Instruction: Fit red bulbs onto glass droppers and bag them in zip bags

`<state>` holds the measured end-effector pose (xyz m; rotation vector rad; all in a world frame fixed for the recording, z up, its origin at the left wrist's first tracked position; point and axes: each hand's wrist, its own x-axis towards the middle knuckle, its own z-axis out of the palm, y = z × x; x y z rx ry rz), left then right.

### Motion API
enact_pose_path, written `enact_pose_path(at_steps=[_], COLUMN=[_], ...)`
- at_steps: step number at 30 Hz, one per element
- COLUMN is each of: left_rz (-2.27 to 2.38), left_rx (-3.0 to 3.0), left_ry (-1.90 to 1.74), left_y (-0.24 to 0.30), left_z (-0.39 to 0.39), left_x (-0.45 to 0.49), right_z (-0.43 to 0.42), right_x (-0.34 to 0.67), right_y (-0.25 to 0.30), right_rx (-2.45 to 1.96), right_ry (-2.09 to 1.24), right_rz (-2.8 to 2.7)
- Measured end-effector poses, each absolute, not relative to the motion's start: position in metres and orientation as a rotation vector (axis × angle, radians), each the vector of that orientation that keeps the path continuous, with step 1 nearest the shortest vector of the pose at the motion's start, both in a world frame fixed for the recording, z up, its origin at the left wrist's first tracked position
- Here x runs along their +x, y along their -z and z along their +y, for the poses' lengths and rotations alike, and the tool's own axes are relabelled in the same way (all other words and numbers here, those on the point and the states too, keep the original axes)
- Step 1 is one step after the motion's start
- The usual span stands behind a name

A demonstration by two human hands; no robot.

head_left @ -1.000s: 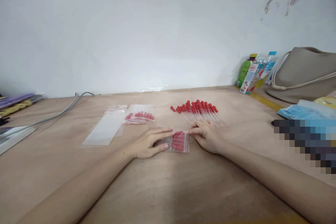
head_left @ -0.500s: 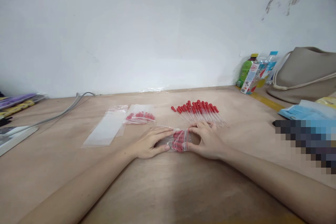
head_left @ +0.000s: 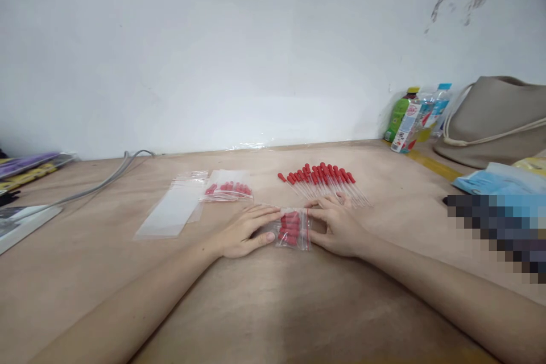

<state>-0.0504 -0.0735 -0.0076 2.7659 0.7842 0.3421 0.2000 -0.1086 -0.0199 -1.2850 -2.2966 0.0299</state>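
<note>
A clear zip bag (head_left: 303,231) with several red-bulbed droppers (head_left: 289,228) inside lies in front of me, its red zip line toward the right. My left hand (head_left: 247,231) holds the bag's left end, thumb below and fingers above. At the zip end, the thumb and forefinger of my right hand (head_left: 335,227) grip the bag's right edge. Behind my right hand, a fanned pile of loose droppers (head_left: 322,176) has red bulbs pointing away from me. Another filled zip bag (head_left: 228,186) of droppers rests beyond my left hand, beside flat plastic bags (head_left: 166,210).
On the right stand drink bottles (head_left: 398,119) and a grey drawstring bag (head_left: 490,119), with a blue packet (head_left: 482,182) in front. A grey cable (head_left: 98,183) runs along the left side, near a white-edged object (head_left: 36,222). The wall (head_left: 256,57) closes off the back.
The zip bag now lies flatter, and its zip end shows more fully between my hands. My right fingers have shifted slightly along that edge; my left hand has hardly moved.
</note>
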Motion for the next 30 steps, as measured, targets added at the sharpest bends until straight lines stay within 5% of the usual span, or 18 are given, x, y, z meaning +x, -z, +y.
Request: enact_pose_path(at_steps=[13,25,30], left_rz=[0.781,0.692,0.792], left_rx=[2.803,2.843,2.923], left_ry=[-0.315,-0.223,-0.324], left_y=[0.009,0.004,0.006], left_z=[-0.073,-0.073,-0.075], left_x=[-0.050,-0.050,-0.049], right_z=[-0.105,-0.096,-0.094], right_x=[0.205,0.219,0.223], right_y=[0.018,0.019,0.025], right_rx=[-1.200,-0.785,-0.712], right_ry=[-0.094,0.417,0.327], right_rz=[-2.325,-2.543,-2.573])
